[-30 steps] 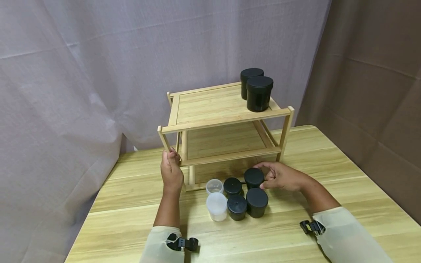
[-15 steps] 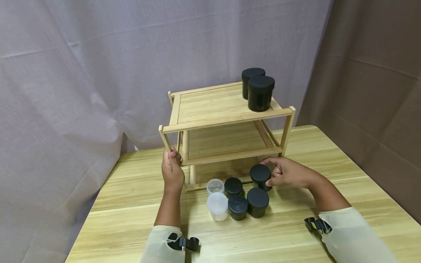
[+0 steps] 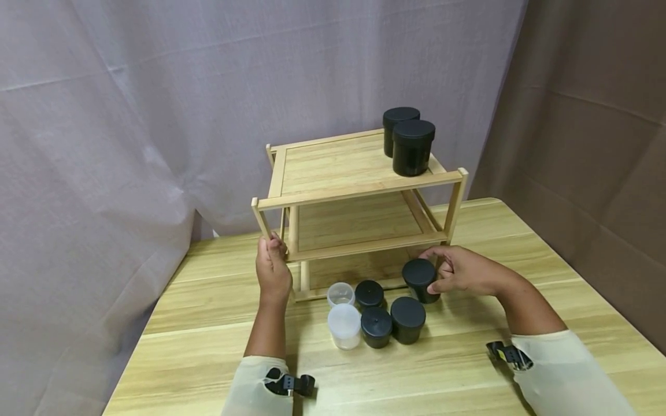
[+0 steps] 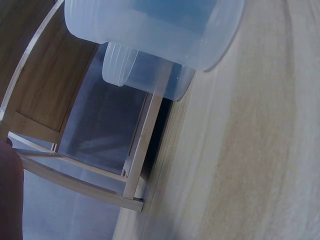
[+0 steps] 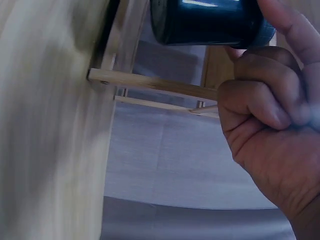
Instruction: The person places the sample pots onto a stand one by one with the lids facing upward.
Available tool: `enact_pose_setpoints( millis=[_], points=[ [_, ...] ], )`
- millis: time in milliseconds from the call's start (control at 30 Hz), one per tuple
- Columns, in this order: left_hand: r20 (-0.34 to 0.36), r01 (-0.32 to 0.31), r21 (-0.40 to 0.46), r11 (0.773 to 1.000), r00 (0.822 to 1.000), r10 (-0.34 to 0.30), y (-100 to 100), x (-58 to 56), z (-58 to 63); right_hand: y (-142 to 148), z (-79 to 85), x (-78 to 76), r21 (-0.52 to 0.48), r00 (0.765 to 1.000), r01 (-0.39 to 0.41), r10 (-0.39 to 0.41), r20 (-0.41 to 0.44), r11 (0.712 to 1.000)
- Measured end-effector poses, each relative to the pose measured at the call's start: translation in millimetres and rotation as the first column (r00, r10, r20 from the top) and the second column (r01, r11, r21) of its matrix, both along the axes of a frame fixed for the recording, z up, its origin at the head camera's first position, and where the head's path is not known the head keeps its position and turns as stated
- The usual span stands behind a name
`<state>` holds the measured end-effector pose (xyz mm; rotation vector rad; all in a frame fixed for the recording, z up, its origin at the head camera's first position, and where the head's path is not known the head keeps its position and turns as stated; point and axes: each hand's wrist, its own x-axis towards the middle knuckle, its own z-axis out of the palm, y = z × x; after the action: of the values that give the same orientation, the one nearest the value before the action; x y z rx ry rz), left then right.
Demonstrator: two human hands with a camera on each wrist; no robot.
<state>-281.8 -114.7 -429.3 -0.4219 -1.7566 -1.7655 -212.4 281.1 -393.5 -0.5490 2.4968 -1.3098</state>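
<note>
My left hand [image 3: 273,271] grips the left front post of a wooden two-tier rack [image 3: 333,167]. Between the thumb and index finger of my right hand [image 3: 463,271] is a black lidded jar [image 3: 418,274], by the rack's right front leg. The right wrist view shows this jar [image 5: 210,22] from the side, its base apart from the tabletop, with the other fingers curled below. Left of it stand a black jar [image 3: 369,293] and a clear cup [image 3: 340,294]. Nearer me are a larger black jar [image 3: 408,319], a smaller one [image 3: 376,327] and a translucent jar [image 3: 344,326].
Two black lidded jars stand on the rack's top shelf, the front one [image 3: 413,149] partly hiding the back one [image 3: 400,115]. The rack rests on a wood-grain table [image 3: 208,306]. A grey curtain [image 3: 182,104] hangs behind, and a brown one [image 3: 588,144] at the right.
My right hand has drawn the black jar to the right, away from the group of containers. The left hand keeps its grip on the rack post.
</note>
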Motion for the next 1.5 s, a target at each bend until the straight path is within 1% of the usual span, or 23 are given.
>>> enact_pose_setpoints(
  millis=[100,200,333,467,667,967,1133,1300,1433,1500],
  points=[
    [0.009,-0.001,0.0,1.0,1.0,0.001,0,0.2,-0.1,-1,3.9,2.6,0.033,1.0,0.018,-0.018,-0.003,0.999],
    [0.007,-0.005,-0.001,1.0,1.0,0.005,0,0.5,-0.1,-3,8.7,4.6,0.089,0.999,0.03,-0.028,-0.033,0.996],
    [-0.003,0.001,0.004,1.0,1.0,-0.001,0,0.5,-0.4,-6,17.2,8.7,0.184,0.995,0.068,-0.053,-0.089,0.981],
    [-0.007,0.004,0.009,1.0,1.0,-0.004,1,0.4,-0.6,-7,24.7,14.7,0.23,0.99,0.093,-0.066,-0.121,0.969],
    [-0.002,0.015,0.009,1.0,1.0,-0.015,2,0.3,-0.3,-8,33.2,23.8,0.256,0.982,0.118,-0.075,-0.172,0.959],
    [-0.005,0.014,0.024,1.0,1.0,-0.014,1,0.0,-0.2,-8,42.1,29.1,0.263,0.977,0.159,-0.113,-0.18,0.952],
    [0.001,0.008,0.028,1.0,1.0,-0.008,0,0.6,0.7,-9,45.9,32.2,0.249,0.973,0.16,-0.111,-0.2,0.955],
    [-0.006,0.015,0.016,1.0,1.0,-0.015,0,0.6,1.2,-11,51.9,39.7,0.246,0.965,0.168,-0.109,-0.238,0.955],
    [-0.008,0.02,-0.001,1.0,1.0,-0.02,0,0.4,0.7,-13,56.8,45.9,0.248,0.954,0.189,-0.118,-0.274,0.95],
    [-0.007,0.012,-0.005,1.0,1.0,-0.012,-1,0.4,0.2,-14,58.3,47.9,0.251,0.947,0.198,-0.118,-0.3,0.948]
  ],
)
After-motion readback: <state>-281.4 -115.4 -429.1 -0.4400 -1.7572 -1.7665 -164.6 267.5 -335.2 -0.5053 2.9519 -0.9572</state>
